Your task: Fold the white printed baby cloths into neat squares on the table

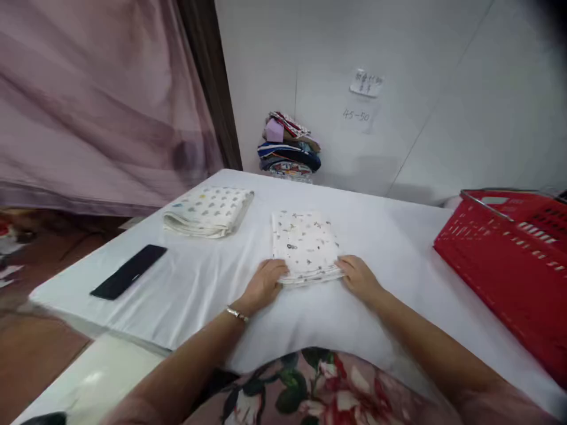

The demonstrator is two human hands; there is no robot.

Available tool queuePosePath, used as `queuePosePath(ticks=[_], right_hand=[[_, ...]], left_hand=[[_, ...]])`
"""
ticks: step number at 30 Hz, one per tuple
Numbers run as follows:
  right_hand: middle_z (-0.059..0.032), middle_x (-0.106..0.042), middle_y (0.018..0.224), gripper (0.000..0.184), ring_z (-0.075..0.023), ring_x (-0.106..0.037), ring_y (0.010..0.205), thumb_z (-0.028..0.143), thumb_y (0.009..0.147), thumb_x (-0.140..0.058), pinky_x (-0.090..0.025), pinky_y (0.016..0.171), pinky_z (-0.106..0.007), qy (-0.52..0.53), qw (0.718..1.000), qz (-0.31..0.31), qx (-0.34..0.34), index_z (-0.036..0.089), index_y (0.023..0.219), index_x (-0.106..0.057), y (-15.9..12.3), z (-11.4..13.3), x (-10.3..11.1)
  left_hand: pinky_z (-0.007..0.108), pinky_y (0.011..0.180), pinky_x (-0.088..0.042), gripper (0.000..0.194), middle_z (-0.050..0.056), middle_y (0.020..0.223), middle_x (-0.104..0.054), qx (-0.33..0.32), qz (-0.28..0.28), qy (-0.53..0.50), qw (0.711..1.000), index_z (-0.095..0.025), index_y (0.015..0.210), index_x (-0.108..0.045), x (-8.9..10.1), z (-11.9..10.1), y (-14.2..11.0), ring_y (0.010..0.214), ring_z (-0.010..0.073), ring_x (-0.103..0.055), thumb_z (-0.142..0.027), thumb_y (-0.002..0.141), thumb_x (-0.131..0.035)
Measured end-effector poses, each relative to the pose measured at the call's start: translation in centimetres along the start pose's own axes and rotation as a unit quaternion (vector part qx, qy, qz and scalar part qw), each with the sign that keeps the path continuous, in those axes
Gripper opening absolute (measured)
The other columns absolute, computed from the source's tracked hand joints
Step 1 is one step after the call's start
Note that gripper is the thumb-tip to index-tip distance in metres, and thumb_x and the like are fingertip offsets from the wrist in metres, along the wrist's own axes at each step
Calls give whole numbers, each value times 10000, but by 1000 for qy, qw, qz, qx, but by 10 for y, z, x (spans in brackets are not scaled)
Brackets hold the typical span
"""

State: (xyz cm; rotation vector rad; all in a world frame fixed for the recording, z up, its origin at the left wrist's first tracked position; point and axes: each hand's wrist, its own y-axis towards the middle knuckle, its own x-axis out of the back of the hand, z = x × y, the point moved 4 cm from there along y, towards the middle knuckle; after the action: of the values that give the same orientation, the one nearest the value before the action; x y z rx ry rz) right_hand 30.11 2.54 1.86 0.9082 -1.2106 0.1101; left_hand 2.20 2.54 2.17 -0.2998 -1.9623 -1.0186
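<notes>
A folded white cloth (305,245) with a small scattered print lies flat on the white-covered table in front of me. My left hand (264,284) holds its near left corner, fingers closed over the edge. At the near right corner, my right hand (358,276) grips the cloth in the same way. The layered near edge of the fold shows between my hands. Both thumbs are partly hidden. Farther left lies a second folded cloth (208,211), cream with a grey-green pattern, apart from both hands.
A black flat object (129,272) lies on the table (195,277) at the left. A red plastic basket (505,265) stands at the right. Behind the far edge rises a pile of folded textiles (290,147). A pink curtain (101,94) hangs at the left; paper notes (367,82) are on the wall.
</notes>
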Motion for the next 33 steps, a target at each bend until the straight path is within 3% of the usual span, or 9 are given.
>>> queuePosePath(ticks=[8, 11, 15, 19, 22, 26, 29, 33], right_hand=[[-100, -556, 1160, 467, -243, -517, 1076, 92, 728, -475, -438, 925, -440, 108, 990, 41, -79, 207, 1171, -566, -7, 1, 9], [-85, -567, 1163, 349, -235, -528, 1066, 189, 792, -503, -471, 871, -400, 173, 976, 21, -130, 227, 1128, -592, 3, 5, 16], [-61, -626, 1003, 231, -188, -581, 908, 221, 862, -452, -486, 772, -334, 219, 964, 5, -152, 224, 971, -656, 28, 15, 19], [-41, -648, 895, 211, -171, -582, 827, 179, 847, -477, -460, 759, -320, 206, 967, 55, -138, 222, 856, -683, 45, 22, 9], [-41, -654, 925, 170, -182, -584, 859, 207, 832, -531, -453, 785, -331, 195, 962, 112, -158, 221, 886, -692, 46, 20, -3], [-50, -652, 977, 186, -194, -581, 901, 225, 839, -538, -439, 822, -349, 178, 963, 125, -156, 224, 940, -693, 42, 18, -10], [-49, -656, 969, 201, -187, -583, 885, 228, 860, -510, -441, 815, -343, 180, 967, 105, -145, 223, 937, -695, 40, 19, -9], [-46, -660, 951, 208, -181, -587, 879, 231, 871, -492, -448, 819, -341, 199, 967, 61, -148, 222, 891, -698, 36, 21, -5]], left_hand=[[466, 1012, -336, 434, 103, 1196, -579, 80, 24, -49, 995, -191, 1176, -521, 8, -17, -6, 1182, 248, -478, -204, 746, -581], [442, 1014, -326, 280, 73, 1104, -631, 115, 11, -68, 991, -200, 1082, -584, 10, -25, 9, 1080, 212, -548, -290, 821, -540], [390, 929, -388, 180, 47, 961, -675, 144, 19, -61, 988, -199, 910, -650, 7, -27, 33, 940, 179, -594, -204, 848, -481], [348, 842, -426, 215, 45, 902, -673, 131, 106, -24, 985, -197, 786, -661, 6, -22, 40, 920, 190, -584, -109, 810, -467], [349, 823, -426, 199, 57, 943, -661, 126, 149, 23, 981, -186, 769, -650, 7, -17, 39, 945, 210, -566, -77, 778, -484], [345, 772, -417, 161, 78, 956, -645, 111, 184, 83, 973, -171, 802, -639, 4, -15, 40, 962, 230, -546, -101, 792, -495], [339, 756, -401, 195, 74, 881, -636, 83, 184, 97, 975, -169, 802, -625, 4, -16, 43, 900, 210, -550, -126, 843, -440], [340, 773, -393, 228, 58, 819, -625, 81, 142, 78, 984, -166, 835, -606, 16, -15, 38, 805, 178, -552, -167, 892, -385]])
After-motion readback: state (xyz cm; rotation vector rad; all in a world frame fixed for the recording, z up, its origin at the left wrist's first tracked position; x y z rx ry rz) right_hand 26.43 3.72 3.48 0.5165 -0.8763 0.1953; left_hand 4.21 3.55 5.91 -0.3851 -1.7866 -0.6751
